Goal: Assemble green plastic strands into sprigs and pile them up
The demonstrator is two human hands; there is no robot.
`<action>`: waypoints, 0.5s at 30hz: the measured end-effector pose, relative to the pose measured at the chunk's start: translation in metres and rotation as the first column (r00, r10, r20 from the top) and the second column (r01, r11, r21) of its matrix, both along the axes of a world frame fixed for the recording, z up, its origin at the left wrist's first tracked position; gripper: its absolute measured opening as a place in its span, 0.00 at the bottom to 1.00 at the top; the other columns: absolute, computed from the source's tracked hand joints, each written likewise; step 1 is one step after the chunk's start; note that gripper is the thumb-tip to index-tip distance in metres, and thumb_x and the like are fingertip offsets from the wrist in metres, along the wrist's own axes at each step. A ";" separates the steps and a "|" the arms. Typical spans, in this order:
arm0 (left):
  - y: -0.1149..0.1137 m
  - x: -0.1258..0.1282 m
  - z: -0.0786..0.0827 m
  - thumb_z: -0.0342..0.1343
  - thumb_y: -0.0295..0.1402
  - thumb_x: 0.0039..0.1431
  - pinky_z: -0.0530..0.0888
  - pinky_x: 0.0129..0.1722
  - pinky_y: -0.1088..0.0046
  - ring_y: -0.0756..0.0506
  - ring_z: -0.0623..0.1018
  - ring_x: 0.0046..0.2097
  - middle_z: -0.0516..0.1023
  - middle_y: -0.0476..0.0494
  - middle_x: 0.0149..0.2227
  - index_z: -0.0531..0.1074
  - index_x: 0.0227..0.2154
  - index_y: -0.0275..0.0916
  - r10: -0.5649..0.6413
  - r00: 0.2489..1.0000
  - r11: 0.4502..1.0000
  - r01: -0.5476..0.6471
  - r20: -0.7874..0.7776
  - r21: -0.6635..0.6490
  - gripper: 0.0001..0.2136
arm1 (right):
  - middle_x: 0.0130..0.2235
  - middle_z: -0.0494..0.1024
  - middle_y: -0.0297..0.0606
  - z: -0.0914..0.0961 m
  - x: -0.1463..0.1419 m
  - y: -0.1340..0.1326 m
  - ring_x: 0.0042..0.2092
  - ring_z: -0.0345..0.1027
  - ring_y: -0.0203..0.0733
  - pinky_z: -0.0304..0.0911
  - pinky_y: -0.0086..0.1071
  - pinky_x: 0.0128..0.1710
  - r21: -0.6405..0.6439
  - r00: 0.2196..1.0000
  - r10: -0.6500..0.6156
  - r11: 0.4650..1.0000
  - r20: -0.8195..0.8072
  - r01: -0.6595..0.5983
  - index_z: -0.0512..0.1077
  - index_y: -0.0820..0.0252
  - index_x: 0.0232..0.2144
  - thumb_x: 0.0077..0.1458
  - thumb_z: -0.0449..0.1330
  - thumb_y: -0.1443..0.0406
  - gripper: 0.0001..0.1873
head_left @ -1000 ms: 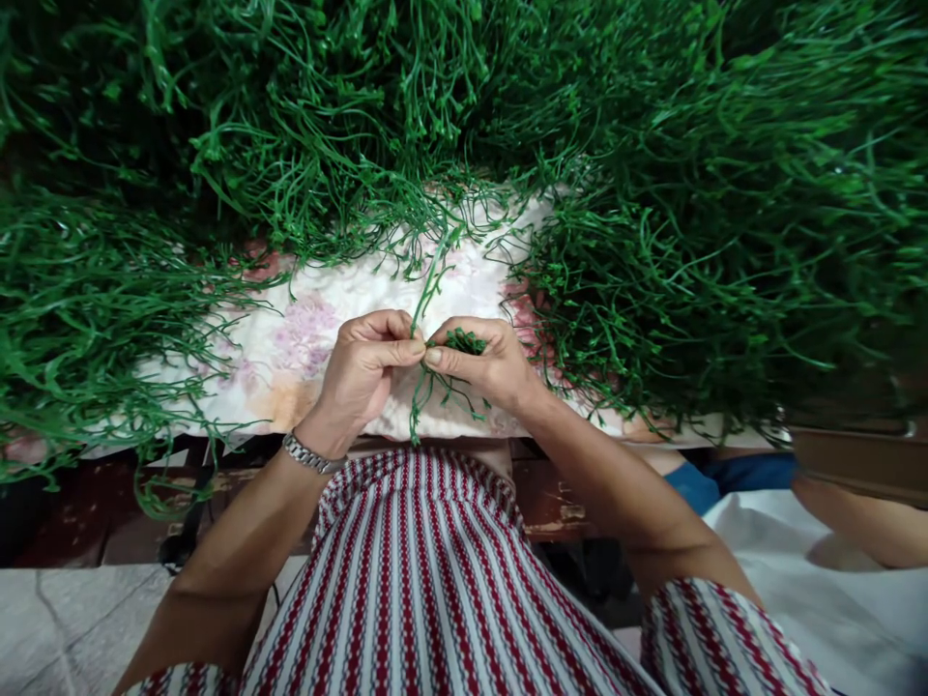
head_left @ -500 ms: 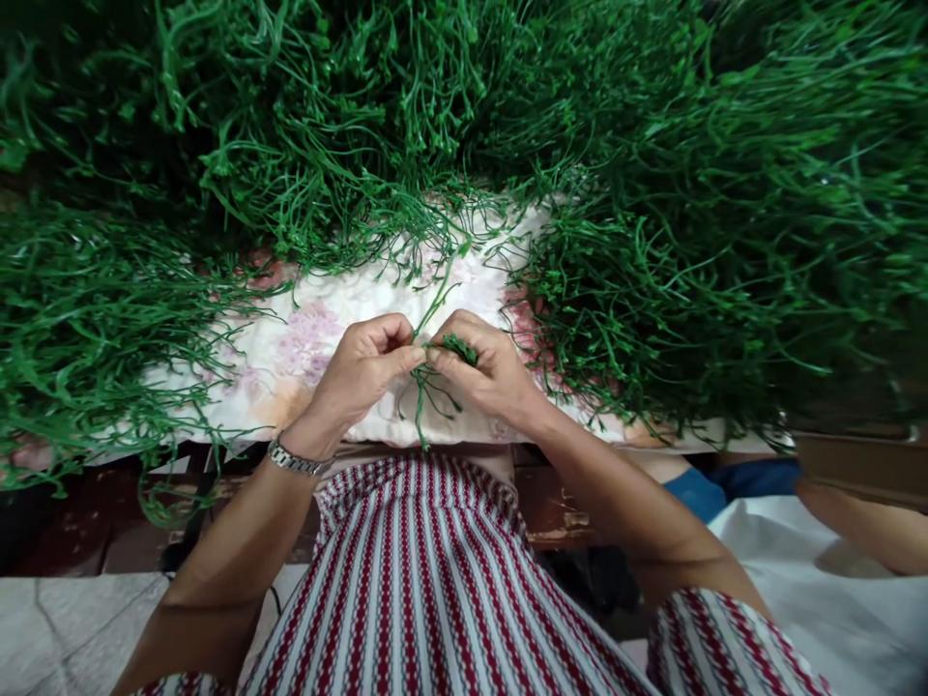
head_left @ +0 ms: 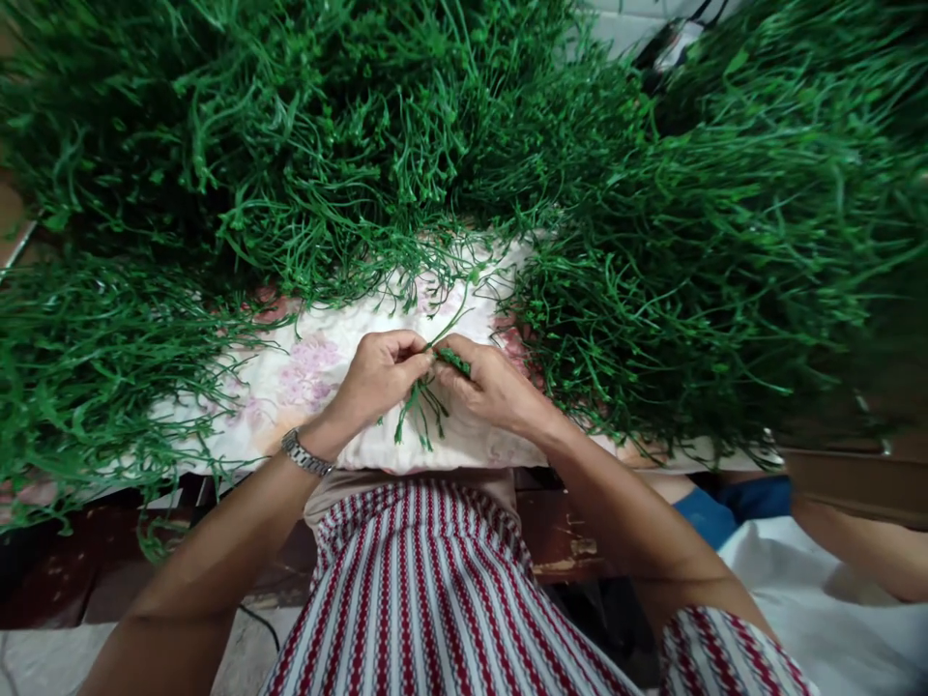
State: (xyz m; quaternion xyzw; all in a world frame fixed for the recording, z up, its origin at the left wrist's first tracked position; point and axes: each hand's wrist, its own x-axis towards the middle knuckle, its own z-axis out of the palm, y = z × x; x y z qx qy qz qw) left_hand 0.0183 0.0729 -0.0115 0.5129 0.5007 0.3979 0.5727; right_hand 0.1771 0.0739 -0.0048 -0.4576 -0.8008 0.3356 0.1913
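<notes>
Your left hand [head_left: 384, 379] and right hand [head_left: 485, 385] close together above the cloth [head_left: 464, 443], fingers [head_left: 415, 366] of both pinching stems [head_left: 420, 404], some dangling below, green heaps [head_left: 696, 300] flanking either side.

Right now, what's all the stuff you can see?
Stems: countless, green, back and sides
Held stems: one bunch, green, centre
Cloth: one, white with pink, purple, orange, under stems
Wood: count unclear, red-brown, below cloth
Unclear thing: one, black and white, top right
Backdrop: one, pale, top right
Brown surfaces: two, side edges
Cord: one, black, lower left
Floor: one, pale grey, bottom left
Fabric: one, white, lower right
Other person: one, blue clothing, lower right
Watch: one, silver, left wrist
Striped garment: one, red and white, bottom
Left fingers: one set, bare, centre
Right fingers: one set, bare, centre
</notes>
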 end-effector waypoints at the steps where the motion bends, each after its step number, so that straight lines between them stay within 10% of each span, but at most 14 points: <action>1: 0.001 0.001 -0.001 0.56 0.28 0.44 0.53 0.17 0.79 0.56 0.59 0.18 0.62 0.54 0.16 0.69 0.18 0.34 0.009 1.000 1.000 -0.009 0.006 -0.025 0.04 | 0.26 0.63 0.30 -0.001 0.001 0.002 0.28 0.55 0.31 0.47 0.24 0.27 -0.009 1.000 0.000 1.000 -0.012 0.000 0.62 0.62 0.32 0.57 0.49 0.61 0.09; 9: 0.006 0.003 -0.015 0.56 0.27 0.42 0.55 0.21 0.80 0.56 0.61 0.21 0.63 0.54 0.17 0.69 0.18 0.34 0.034 0.993 0.998 -0.027 0.110 -0.064 0.03 | 0.20 0.55 0.27 -0.010 0.005 0.011 0.24 0.48 0.28 0.42 0.24 0.24 -0.034 0.999 0.005 0.999 -0.045 -0.007 0.61 0.63 0.21 0.55 0.51 0.61 0.14; 15: 0.005 -0.008 -0.009 0.61 0.28 0.34 0.52 0.18 0.80 0.56 0.58 0.18 0.62 0.53 0.13 0.69 0.14 0.32 -0.199 0.956 0.961 0.234 0.214 -0.150 0.07 | 0.23 0.60 0.29 -0.009 0.015 0.016 0.26 0.52 0.28 0.49 0.23 0.26 -0.319 0.883 0.277 0.857 -0.379 -0.405 0.66 0.66 0.25 0.53 0.53 0.61 0.12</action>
